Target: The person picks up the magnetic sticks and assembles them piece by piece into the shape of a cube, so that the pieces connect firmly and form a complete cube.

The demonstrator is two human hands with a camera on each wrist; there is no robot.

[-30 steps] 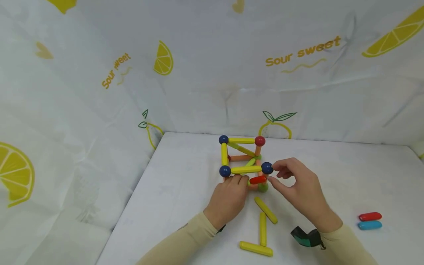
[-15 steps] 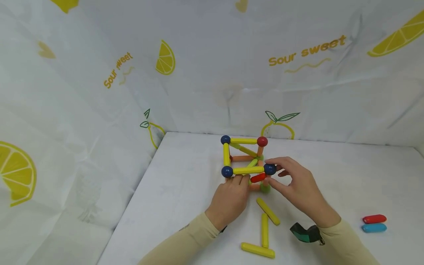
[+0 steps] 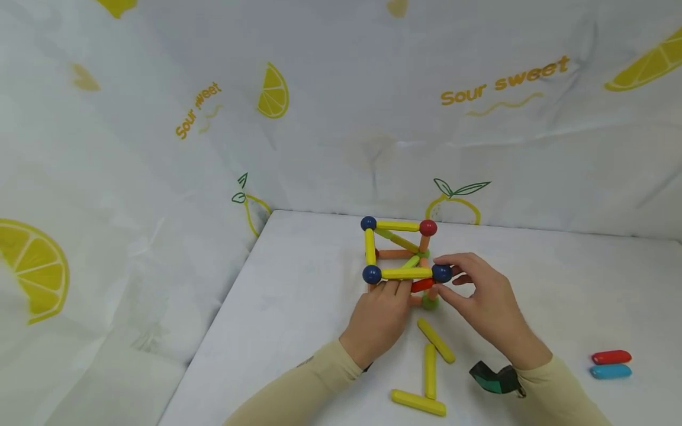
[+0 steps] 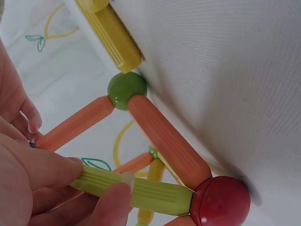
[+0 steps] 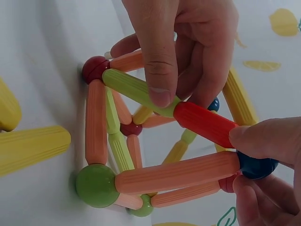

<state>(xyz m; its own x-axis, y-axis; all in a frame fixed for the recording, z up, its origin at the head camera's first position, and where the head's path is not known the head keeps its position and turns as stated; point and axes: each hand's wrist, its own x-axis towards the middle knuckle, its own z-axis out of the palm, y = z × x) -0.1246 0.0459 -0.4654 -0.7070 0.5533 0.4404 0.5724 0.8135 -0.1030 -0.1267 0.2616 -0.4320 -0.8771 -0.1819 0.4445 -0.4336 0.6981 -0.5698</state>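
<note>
A cube-like frame of magnetic sticks and balls stands on the table, with yellow sticks (image 3: 406, 273) along its top and orange sticks (image 5: 178, 172) as uprights. My left hand (image 3: 375, 322) pinches a light green stick (image 5: 131, 89) that runs from a red ball (image 5: 95, 69) at a bottom corner. A short red stick (image 5: 202, 122) continues it diagonally toward the blue ball (image 5: 256, 165) at the top front right corner. My right hand (image 3: 487, 302) pinches that blue ball, its thumb at the red stick's upper end. In the head view, my left fingertips are hidden behind the top front stick.
Several loose yellow sticks (image 3: 430, 371) lie in front of the frame. Farther right, a red stick (image 3: 611, 357) and a light blue stick (image 3: 610, 371) lie side by side. A lemon-print sheet (image 3: 341, 118) hangs behind the white table (image 3: 256, 331).
The red stick's free end has come up against the blue ball. My right fingers have closed in around that ball. The left hand keeps its pinch, and the head view has shifted slightly left.
</note>
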